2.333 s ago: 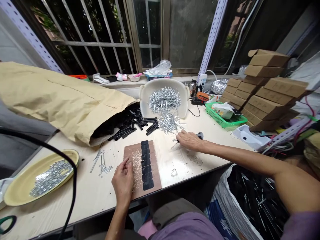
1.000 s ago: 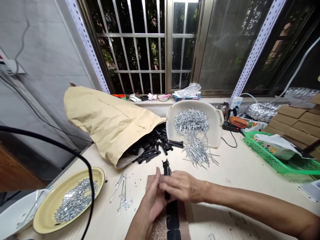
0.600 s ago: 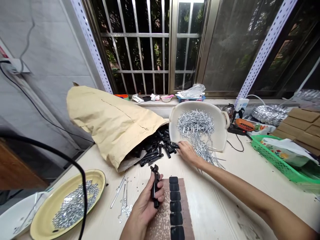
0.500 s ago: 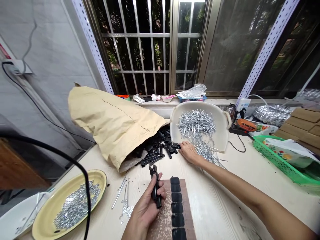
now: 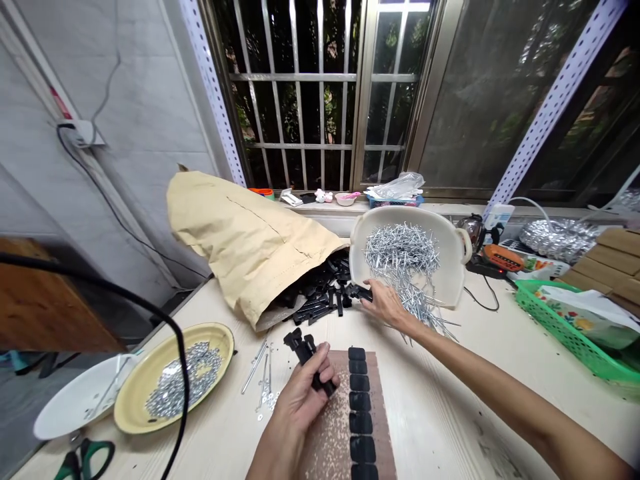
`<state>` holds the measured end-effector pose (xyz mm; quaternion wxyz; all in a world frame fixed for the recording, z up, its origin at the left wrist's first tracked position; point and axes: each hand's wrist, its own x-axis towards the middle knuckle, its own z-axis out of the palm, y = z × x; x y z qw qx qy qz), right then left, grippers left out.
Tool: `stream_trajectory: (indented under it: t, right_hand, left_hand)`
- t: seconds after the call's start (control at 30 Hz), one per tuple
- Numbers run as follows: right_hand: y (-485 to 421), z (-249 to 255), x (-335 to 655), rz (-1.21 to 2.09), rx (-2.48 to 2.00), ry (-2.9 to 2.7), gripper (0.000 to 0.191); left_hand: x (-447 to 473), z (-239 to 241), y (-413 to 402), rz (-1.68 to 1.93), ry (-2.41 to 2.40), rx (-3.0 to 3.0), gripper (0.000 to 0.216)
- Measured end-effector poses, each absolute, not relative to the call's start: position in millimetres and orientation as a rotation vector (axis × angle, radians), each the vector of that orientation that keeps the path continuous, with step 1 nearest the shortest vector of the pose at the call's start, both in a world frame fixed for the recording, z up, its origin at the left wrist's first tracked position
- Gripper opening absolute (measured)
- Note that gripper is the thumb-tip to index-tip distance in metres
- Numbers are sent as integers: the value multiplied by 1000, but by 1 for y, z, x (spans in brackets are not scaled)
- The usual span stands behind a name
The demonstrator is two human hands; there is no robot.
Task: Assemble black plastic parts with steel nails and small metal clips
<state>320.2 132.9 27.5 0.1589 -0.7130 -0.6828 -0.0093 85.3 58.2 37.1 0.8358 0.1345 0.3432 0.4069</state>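
Black plastic-looking strips spill from the tan paper sack, to the left of your right hand, the nearer of the two. Its fingertips pinch narrowly on one slim black strip at the spill's right edge, its long axis running roughly crosswise, toward the sack. Closer to you, your left hand curls around bunched black parts, tilted up and leftward.

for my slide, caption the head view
Left hand holds black hardware; right hand touches a black part near the open paper sack.
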Motion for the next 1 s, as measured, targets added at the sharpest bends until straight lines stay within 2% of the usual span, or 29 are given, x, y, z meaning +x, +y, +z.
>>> stream_trajectory:
  t: [0.1, 0.2, 0.37, 0.57, 0.63, 0.77, 0.87, 1.0]
  right_hand:
    - [97, 40, 292, -9, -1701, -1921, 49]
    - [60, 44, 259, 58, -1469, -1945, 42]
    - [23, 48, 231, 391, -1214, -1973, 46]
    - [4, 58, 243, 521, -1361, -1733, 20]
    - [0, 60, 241, 723, -1410, -1738, 20]
    - [7, 61, 229, 1202, -1382, -1520, 27]
    - [25, 58, 222, 1187, -1347, -1485, 31]
    - [47, 52, 212, 993, -1373, -1764, 35]
  left_hand:
    - [98, 39, 57, 1021, 797, 457, 26]
    - [114, 41, 51, 1043, 798, 497, 37]
    - [111, 37, 35, 1124, 790, 475, 42]
    - [76, 39, 19, 1297, 1097, 924, 30]
    - [73, 42, 16, 1305, 1085, 1097, 28]
    - [75, 49, 16, 1088, 857, 1199, 21]
    - [70, 53, 20, 951, 740, 1097, 24]
    - [58, 49, 30, 845, 778, 1155, 24]
